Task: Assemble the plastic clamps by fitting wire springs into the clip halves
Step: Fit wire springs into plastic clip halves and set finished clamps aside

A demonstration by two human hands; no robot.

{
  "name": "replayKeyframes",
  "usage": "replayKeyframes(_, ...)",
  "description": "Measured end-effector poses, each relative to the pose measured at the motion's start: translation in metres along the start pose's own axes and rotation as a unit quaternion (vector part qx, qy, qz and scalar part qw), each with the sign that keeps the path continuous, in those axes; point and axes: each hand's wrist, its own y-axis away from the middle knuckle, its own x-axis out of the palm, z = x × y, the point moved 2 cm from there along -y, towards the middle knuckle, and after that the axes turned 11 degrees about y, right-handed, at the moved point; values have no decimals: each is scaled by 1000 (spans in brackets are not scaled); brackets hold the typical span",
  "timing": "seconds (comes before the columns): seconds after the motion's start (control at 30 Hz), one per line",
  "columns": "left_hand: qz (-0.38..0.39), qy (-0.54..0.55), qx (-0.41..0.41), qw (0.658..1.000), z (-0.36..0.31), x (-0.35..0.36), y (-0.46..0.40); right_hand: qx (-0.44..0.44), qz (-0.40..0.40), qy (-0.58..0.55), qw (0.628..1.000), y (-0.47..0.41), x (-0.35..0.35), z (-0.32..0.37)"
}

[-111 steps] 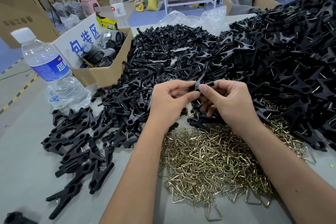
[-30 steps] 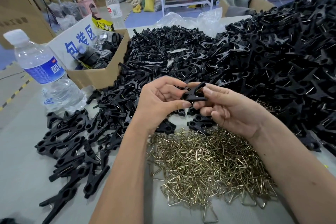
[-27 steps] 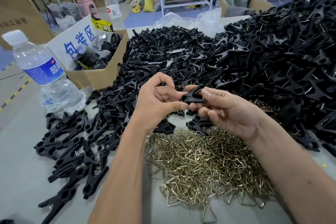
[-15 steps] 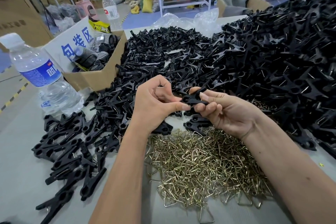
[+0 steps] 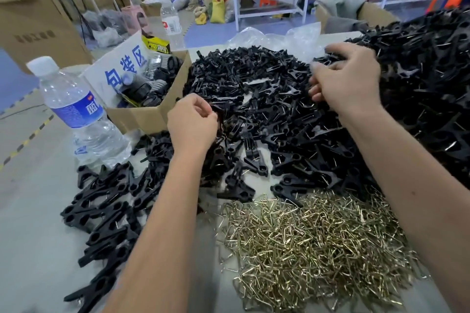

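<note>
Nearest the person, a heap of brass-coloured wire springs (image 5: 315, 246) lies on the grey tabletop (image 5: 33, 211). To its left, a loose row of black clamps (image 5: 101, 216) lies along the tabletop. Beyond the springs, a broad spread of black clip halves (image 5: 267, 114) covers the middle. The left hand (image 5: 190, 122) hovers over this spread, fingers curled onto a black piece (image 5: 220, 115). The right hand (image 5: 348, 79) is farther out and blurred, fingers bent at the edge of the tall black pile (image 5: 427, 79); whether it holds anything cannot be determined. A water bottle (image 5: 73, 112) and an open cardboard box (image 5: 150, 89) stand at left.
</note>
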Motion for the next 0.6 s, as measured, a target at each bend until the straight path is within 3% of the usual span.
replayKeyframes(0.1,52,-128,-26,990,7,-1,-35,-99,99,122,983,-4,52,25)
replayKeyframes(0.23,173,-295,-31,939,22,13,-69,-203,228,308,901,-15,130,39)
replayKeyframes(0.33,207,-293,-49,932,30,24,-83,-264,278,420,823,-31,171,38)
replayKeyframes(0.43,185,-269,-9,945,29,30,-95,-292,374,491,730,-45,196,33)
replayKeyframes(0.47,179,-259,-5,949,27,30,-97,-297,387,501,715,-50,200,31)
replayKeyframes(0.6,183,-194,-28,964,23,34,-104,-278,381,478,741,-67,199,24)
